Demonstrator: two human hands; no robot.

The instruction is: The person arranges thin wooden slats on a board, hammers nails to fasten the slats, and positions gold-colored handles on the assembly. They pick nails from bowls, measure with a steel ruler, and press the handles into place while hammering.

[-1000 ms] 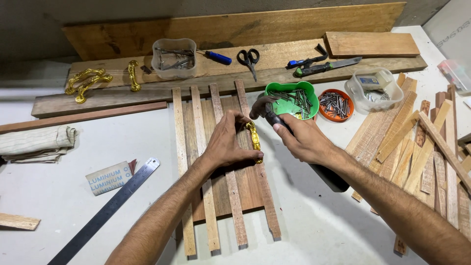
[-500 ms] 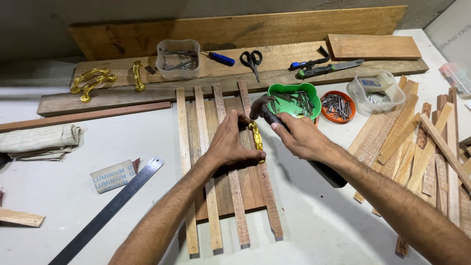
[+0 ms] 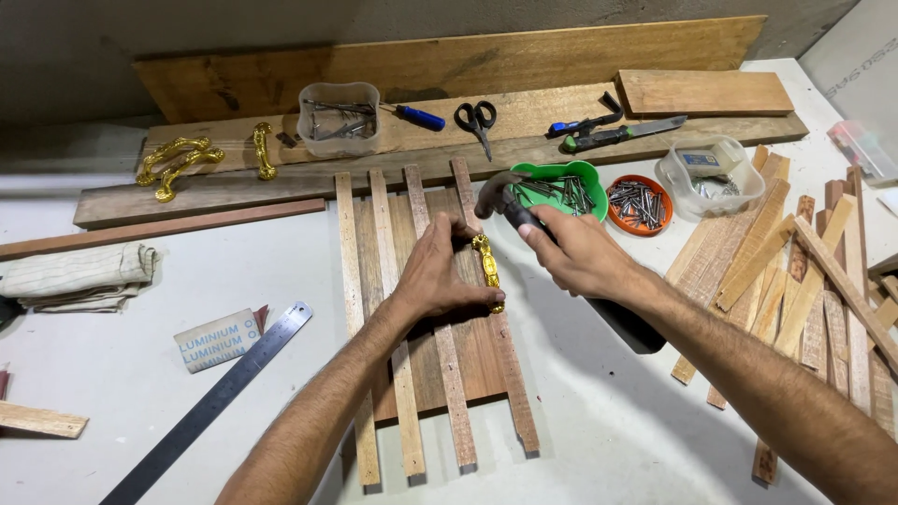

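A slatted panel (image 3: 421, 327) is laid on the table (image 3: 617, 440), with a handle (image 3: 487, 271) set on its right slat. A ruler (image 3: 210, 407) is placed to its left, loose strips (image 3: 804, 271) to its right. Behind it, scissors (image 3: 476, 120) and a knife (image 3: 617, 136) are laid on a plank (image 3: 449, 150); nail bowls (image 3: 599, 192) are set just before it.

Bright, even light from above, slightly toward the far edge of the desk (image 3: 580, 421). Soft shadows under the slats (image 3: 449, 374) and beneath the right forearm, falling toward the near edge. Mild glare on the brass handle (image 3: 487, 269) and steel ruler (image 3: 215, 402). Sharp focus across the centre; slight softening and wide-angle stretching toward the corners. Dim wall behind the far edge. No motion blur on either hand.
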